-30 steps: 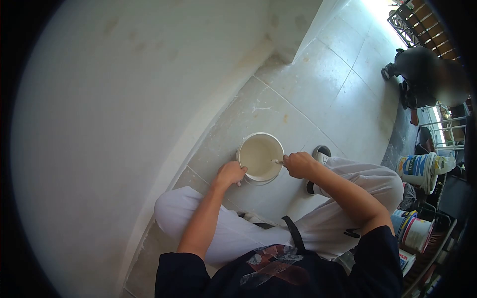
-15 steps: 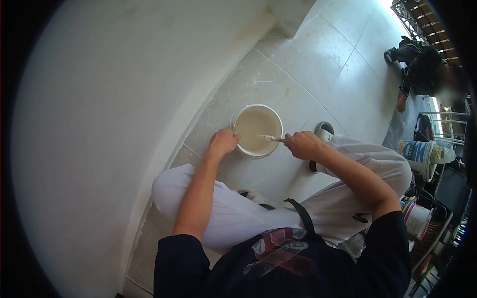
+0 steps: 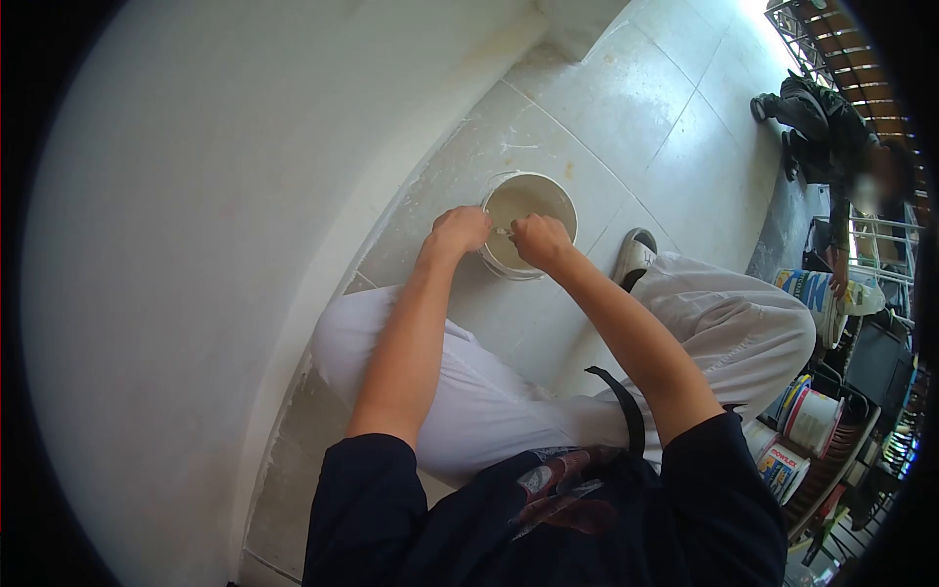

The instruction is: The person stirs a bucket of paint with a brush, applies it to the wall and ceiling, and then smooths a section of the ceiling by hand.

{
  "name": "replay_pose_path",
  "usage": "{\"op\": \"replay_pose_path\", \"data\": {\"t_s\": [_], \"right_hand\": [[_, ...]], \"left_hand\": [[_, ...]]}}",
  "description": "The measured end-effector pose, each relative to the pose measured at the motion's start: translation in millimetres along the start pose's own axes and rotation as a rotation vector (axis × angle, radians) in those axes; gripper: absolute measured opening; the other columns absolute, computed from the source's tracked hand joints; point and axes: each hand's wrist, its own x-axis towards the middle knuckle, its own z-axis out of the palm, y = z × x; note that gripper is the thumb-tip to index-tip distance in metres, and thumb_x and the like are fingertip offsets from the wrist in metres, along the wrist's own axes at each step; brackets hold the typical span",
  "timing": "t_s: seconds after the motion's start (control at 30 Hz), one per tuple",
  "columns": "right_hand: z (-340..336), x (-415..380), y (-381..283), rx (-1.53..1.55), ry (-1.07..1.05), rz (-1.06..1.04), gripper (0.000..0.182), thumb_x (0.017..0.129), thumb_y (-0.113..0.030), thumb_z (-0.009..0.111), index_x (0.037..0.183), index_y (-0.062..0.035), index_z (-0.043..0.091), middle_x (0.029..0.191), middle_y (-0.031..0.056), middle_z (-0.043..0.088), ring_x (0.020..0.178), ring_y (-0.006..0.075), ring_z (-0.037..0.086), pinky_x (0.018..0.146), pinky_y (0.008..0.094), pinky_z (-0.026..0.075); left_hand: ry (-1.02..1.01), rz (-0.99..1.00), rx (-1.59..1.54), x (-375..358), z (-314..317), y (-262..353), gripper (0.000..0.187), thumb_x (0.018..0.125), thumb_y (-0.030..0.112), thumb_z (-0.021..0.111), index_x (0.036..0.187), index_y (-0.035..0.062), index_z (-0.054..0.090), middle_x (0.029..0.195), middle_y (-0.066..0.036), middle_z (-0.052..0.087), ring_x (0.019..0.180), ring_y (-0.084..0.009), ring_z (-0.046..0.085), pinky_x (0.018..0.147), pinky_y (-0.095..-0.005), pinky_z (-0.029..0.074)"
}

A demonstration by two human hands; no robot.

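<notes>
A white bucket point(image 3: 553, 196) of pale, cream-coloured liquid stands on the tiled floor in front of me, seemingly tilted toward my left side. My left hand point(image 3: 462, 231) is closed on its near left rim. Over the bucket's mouth, my right hand point(image 3: 541, 242) is closed around a paintbrush point(image 3: 503, 231). Only the brush's whitish end shows, between my two hands near the left rim; its handle is hidden in my fist.
A pale wall point(image 3: 196, 245) runs along my left. Several paint buckets point(image 3: 814, 421) stand at the right by dark racks. Another person point(image 3: 822, 127) bends at the upper right, one hand near a blue-and-white bucket point(image 3: 807, 291). My shoe point(image 3: 636, 256) is right of my bucket.
My right hand has carried the brush leftward across the bucket to the rim beside my left hand. The bucket appears more tilted. The other person's hand has reached the blue-and-white bucket.
</notes>
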Motion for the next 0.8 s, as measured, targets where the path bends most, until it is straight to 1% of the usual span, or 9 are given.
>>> {"op": "replay_pose_path", "data": {"t_s": [0.23,0.27,0.37,0.4,0.5,0.53,0.63,0.67,0.8], "right_hand": [[-65,-31,0,0.333,0.194,0.175,0.022,0.087,-0.024,0.072,0.089,-0.0030,0.074,0.077,0.0208,0.069,0.070,0.0409,0.067,0.068,0.0452,0.054],[-66,-35,8,0.481,0.239,0.147,0.032,0.087,-0.030,0.074,0.081,0.0012,0.072,0.068,0.0188,0.068,0.063,0.0345,0.066,0.062,0.0446,0.052],[-91,-51,20,0.809,0.181,0.339,0.035,0.089,-0.032,0.075,0.080,0.0016,0.072,0.062,0.0097,0.065,0.054,0.0191,0.060,0.053,0.0357,0.048],[-100,-56,23,0.875,0.168,0.400,0.035,0.093,-0.032,0.074,0.083,0.0010,0.072,0.062,0.0036,0.062,0.051,0.0087,0.053,0.047,0.0281,0.042],[-75,-58,49,1.238,0.306,0.381,0.030,0.096,-0.030,0.072,0.090,-0.0002,0.073,0.063,0.0029,0.063,0.048,0.0077,0.051,0.045,0.0257,0.038],[-65,-58,55,1.263,0.286,0.445,0.030,0.097,-0.028,0.070,0.097,0.0015,0.072,0.064,0.0064,0.065,0.050,0.0127,0.056,0.049,0.0296,0.043],[-42,-60,55,0.699,0.433,0.345,0.032,0.097,-0.029,0.068,0.096,0.0033,0.071,0.065,0.0119,0.067,0.055,0.0198,0.062,0.056,0.0353,0.049],[-39,-60,56,0.666,0.413,0.389,0.032,0.097,-0.028,0.066,0.097,0.0036,0.070,0.070,0.0192,0.068,0.064,0.0321,0.068,0.065,0.0422,0.052],[-31,-53,61,0.334,0.416,0.336,0.031,0.097,-0.027,0.065,0.098,0.0031,0.071,0.074,0.0222,0.068,0.069,0.0384,0.067,0.066,0.0431,0.052]], "left_hand": [[0.009,0.007,0.018,9,0,5,0.045,0.106,0.037,0.044,0.114,0.0035,0.074,0.109,-0.019,0.074,0.106,-0.0353,0.070,0.095,-0.0456,0.053],[0.018,0.002,-0.013,9,1,7,0.049,0.107,0.040,0.042,0.114,0.0030,0.074,0.108,-0.019,0.075,0.106,-0.0353,0.070,0.094,-0.0460,0.053],[0.045,-0.004,-0.037,11,4,12,0.061,0.109,0.048,0.034,0.112,0.0013,0.074,0.105,-0.019,0.075,0.104,-0.0356,0.071,0.092,-0.0475,0.054],[0.052,-0.006,-0.045,11,4,14,0.064,0.109,0.049,0.033,0.112,0.0009,0.074,0.105,-0.019,0.075,0.104,-0.0362,0.071,0.092,-0.0478,0.054],[0.087,-0.012,-0.065,13,10,18,0.070,0.109,0.053,0.028,0.110,0.0003,0.074,0.105,-0.021,0.074,0.104,-0.0381,0.070,0.091,-0.0486,0.054],[0.108,-0.019,-0.068,14,13,19,0.072,0.108,0.054,0.027,0.108,0.0003,0.074,0.105,-0.021,0.074,0.104,-0.0388,0.070,0.091,-0.0487,0.054],[0.186,-0.047,-0.078,14,22,21,0.076,0.108,0.056,0.025,0.103,0.0004,0.076,0.104,-0.022,0.074,0.103,-0.0405,0.070,0.088,-0.0497,0.054],[0.216,-0.059,-0.085,13,25,22,0.077,0.107,0.057,0.025,0.101,0.0005,0.076,0.103,-0.023,0.074,0.102,-0.0410,0.070,0.087,-0.0501,0.055],[0.313,-0.105,-0.088,15,36,27,0.078,0.107,0.058,0.026,0.095,0.0004,0.077,0.098,-0.024,0.074,0.095,-0.0415,0.072,0.083,-0.0505,0.055]]}}
